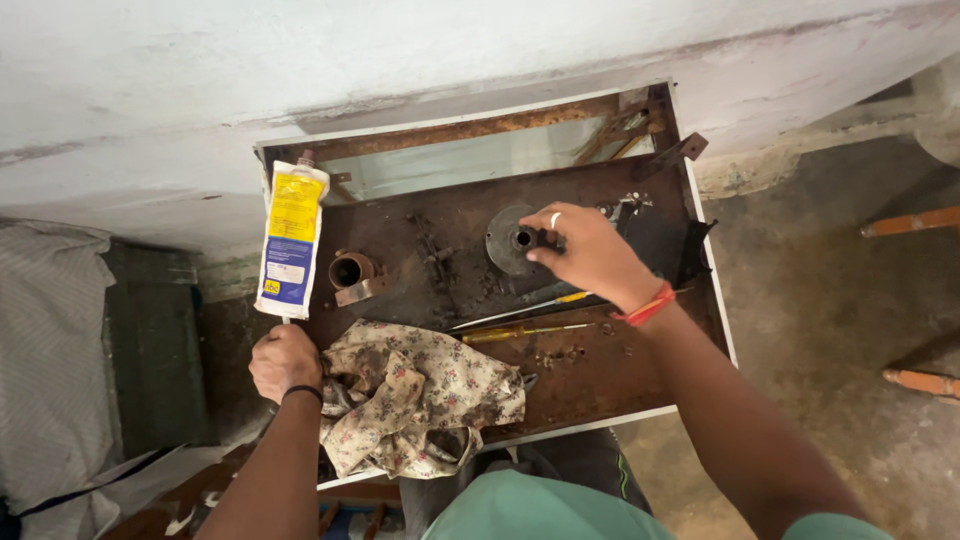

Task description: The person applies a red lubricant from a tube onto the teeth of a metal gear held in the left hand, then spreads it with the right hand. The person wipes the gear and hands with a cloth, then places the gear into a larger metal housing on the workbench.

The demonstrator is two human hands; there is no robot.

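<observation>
- Left hand (284, 361) has its fingers closed around the lower end of a yellow, white and blue soft plastic pouch (292, 240), held upright at the rusty metal tabletop's (600, 385) left edge.
- Right hand (590, 252) pinches a small dark cylinder (528, 238) on a round grey metal disc (503, 243), mid-tabletop.
- A floral rag (420, 395) lies nearby.

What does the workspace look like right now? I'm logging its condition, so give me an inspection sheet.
Surface: rusty metal tray with white rim, grimy.
Job's things: yellow-and-white pouch held upright; round metal disc with a dark central part.
Clutter: flowered rag, two screwdrivers, short rusty pipe piece, small loose parts.
Hands: left hand closed below the pouch; right hand fingers on the disc's centre.
Cables: nothing seen.
Surroundings: white wall, concrete floor, striped cloth at left.
</observation>
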